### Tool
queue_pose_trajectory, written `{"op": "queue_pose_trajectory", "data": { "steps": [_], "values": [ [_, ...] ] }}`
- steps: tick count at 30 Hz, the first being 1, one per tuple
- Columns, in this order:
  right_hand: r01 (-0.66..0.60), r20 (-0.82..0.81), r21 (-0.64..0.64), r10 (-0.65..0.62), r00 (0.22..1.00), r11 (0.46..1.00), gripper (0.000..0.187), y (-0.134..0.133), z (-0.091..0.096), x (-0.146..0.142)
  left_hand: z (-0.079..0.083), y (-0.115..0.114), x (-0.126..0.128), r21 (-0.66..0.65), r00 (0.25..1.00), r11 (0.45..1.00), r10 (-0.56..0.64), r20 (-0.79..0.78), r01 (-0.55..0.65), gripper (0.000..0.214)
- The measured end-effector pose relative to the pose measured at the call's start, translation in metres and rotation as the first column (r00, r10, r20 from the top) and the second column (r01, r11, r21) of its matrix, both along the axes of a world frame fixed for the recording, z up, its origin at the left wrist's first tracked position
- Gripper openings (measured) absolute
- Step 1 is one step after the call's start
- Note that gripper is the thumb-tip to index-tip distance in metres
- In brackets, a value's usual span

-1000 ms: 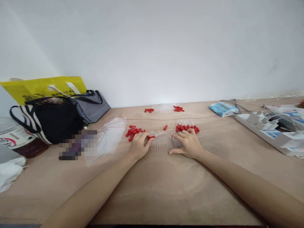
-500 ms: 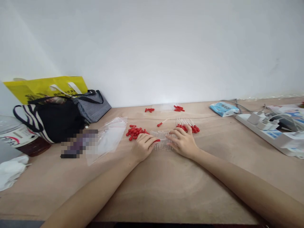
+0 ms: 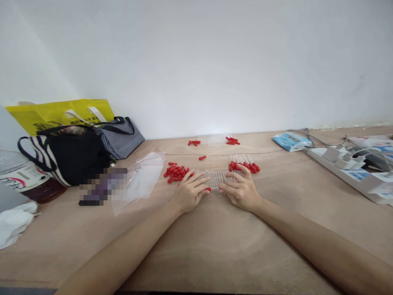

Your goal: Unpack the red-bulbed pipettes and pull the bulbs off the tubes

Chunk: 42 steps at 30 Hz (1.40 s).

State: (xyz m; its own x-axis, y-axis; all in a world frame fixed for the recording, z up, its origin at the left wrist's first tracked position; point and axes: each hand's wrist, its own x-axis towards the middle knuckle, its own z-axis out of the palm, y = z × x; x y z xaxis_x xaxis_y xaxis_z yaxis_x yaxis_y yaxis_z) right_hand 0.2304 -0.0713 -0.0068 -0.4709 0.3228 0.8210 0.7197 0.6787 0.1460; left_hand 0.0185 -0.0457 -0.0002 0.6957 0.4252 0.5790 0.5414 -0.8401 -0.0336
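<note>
My left hand [image 3: 190,189] pinches a red rubber dropper bulb [image 3: 208,189] just over a row of glass dropper tubes [image 3: 216,177] on the table. Opposite it, my right hand [image 3: 242,190] is closed on a thin glass tube [image 3: 215,188] in line with that bulb, its end meeting the bulb. Loose red bulbs [image 3: 176,173] lie heaped beside my left hand. Behind my right hand is a bunch of droppers with red bulbs [image 3: 254,167]. A single dropper [image 3: 202,157] lies beyond the row.
Near the wall are a few red bulbs [image 3: 194,143] and more droppers [image 3: 233,141]. Clear plastic bags [image 3: 143,176] lie to the left, with a black bag [image 3: 76,155] and a bottle [image 3: 30,180]. A tissue pack [image 3: 291,141] and a power strip [image 3: 344,168] stand right.
The bulb and tube between my hands have come slightly nearer and to the right. My left fingers have spread more over the row. The single dropper beyond has shifted left and turned a little.
</note>
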Motion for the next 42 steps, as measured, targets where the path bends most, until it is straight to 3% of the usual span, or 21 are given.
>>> {"op": "queue_pose_trajectory", "data": {
  "steps": [10,13,17,19,22,25,29,33,38,42],
  "values": [
    [0.037,0.003,-0.047,-0.037,0.999,0.998,0.015,-0.005,-0.002,0.013,0.002,-0.001,-0.007,0.066,0.997,0.996,-0.062,0.042,0.059,0.018],
    [0.129,-0.066,-0.099,-0.136,0.989,0.987,0.015,-0.003,-0.002,0.026,0.002,0.002,-0.015,0.079,0.984,0.996,0.026,0.177,-0.040,0.015],
    [0.245,-0.118,-0.180,-0.268,0.956,0.953,0.017,0.003,-0.001,0.024,0.008,0.009,-0.022,-0.023,0.908,0.974,0.218,0.356,-0.225,0.020],
    [0.277,-0.092,-0.207,-0.301,0.949,0.938,0.019,0.005,-0.002,0.017,0.015,0.017,-0.028,-0.108,0.846,0.938,0.344,0.407,-0.330,0.023],
    [0.318,-0.060,-0.215,-0.338,0.939,0.923,0.021,0.008,-0.003,0.005,0.026,0.032,-0.047,-0.279,0.706,0.828,0.561,0.432,-0.487,0.026],
    [0.319,-0.027,-0.220,-0.333,0.943,0.922,0.019,0.009,-0.004,-0.001,0.029,0.045,-0.071,-0.480,0.612,0.718,0.689,0.388,-0.504,0.032],
    [0.298,0.029,-0.260,-0.301,0.953,0.918,0.019,0.007,-0.004,-0.003,0.018,0.055,-0.091,-0.608,0.612,0.643,0.731,0.303,-0.466,0.034],
    [0.286,0.079,-0.310,-0.276,0.958,0.907,0.028,0.004,-0.002,-0.005,0.009,0.057,-0.095,-0.645,0.631,0.614,0.734,0.254,-0.454,0.029],
    [0.267,0.075,-0.330,-0.257,0.964,0.905,0.042,0.001,-0.002,-0.005,0.011,0.057,-0.097,-0.689,0.606,0.562,0.764,0.221,-0.457,0.034],
    [0.255,0.049,-0.310,-0.252,0.966,0.916,0.037,-0.001,-0.001,-0.002,0.018,0.054,-0.099,-0.664,0.597,0.550,0.779,0.191,-0.506,0.029]
  ]
}}
